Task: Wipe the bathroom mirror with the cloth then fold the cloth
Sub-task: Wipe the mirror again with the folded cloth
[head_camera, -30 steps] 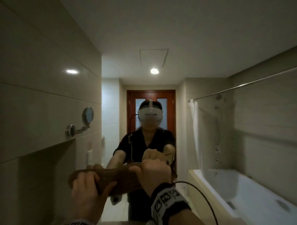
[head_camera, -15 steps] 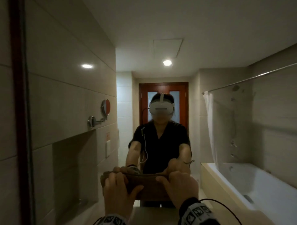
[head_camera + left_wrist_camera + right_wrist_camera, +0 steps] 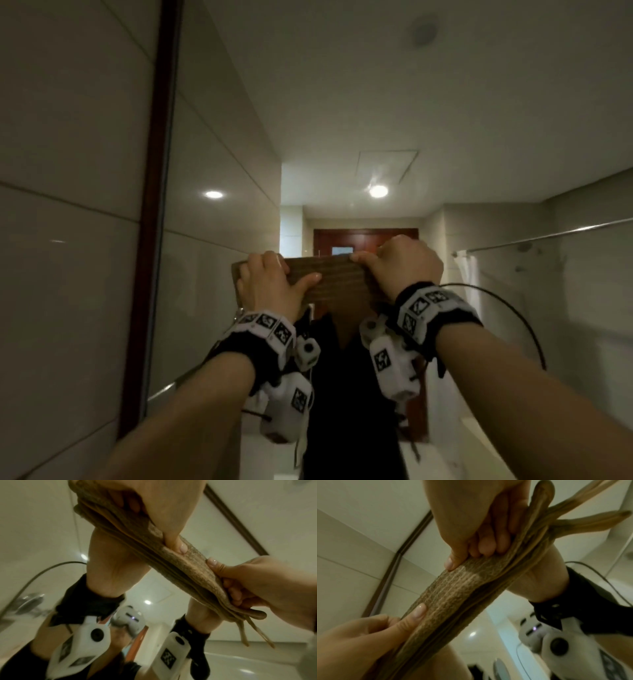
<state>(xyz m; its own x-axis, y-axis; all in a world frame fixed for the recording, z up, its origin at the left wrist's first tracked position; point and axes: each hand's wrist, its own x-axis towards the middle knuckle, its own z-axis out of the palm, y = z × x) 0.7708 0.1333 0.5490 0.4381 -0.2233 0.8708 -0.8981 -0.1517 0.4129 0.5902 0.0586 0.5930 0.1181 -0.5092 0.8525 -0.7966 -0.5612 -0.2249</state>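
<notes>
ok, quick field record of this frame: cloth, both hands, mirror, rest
cloth: brown cloth, folded in layers, held flat against the mirror, raised to about head height
left hand: left hand grips the cloth's left end, thumb across its front
right hand: right hand grips the cloth's right end
mirror: mirror with a dark frame on its left edge, reflecting the person, a door and a ceiling light
rest: shower rail at right

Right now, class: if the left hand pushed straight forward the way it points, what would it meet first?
Most likely the mirror glass: the left hand grips the folded brown towelling cloth against or just off it, so the cloth would press first; the exact gap is unclear.
</notes>
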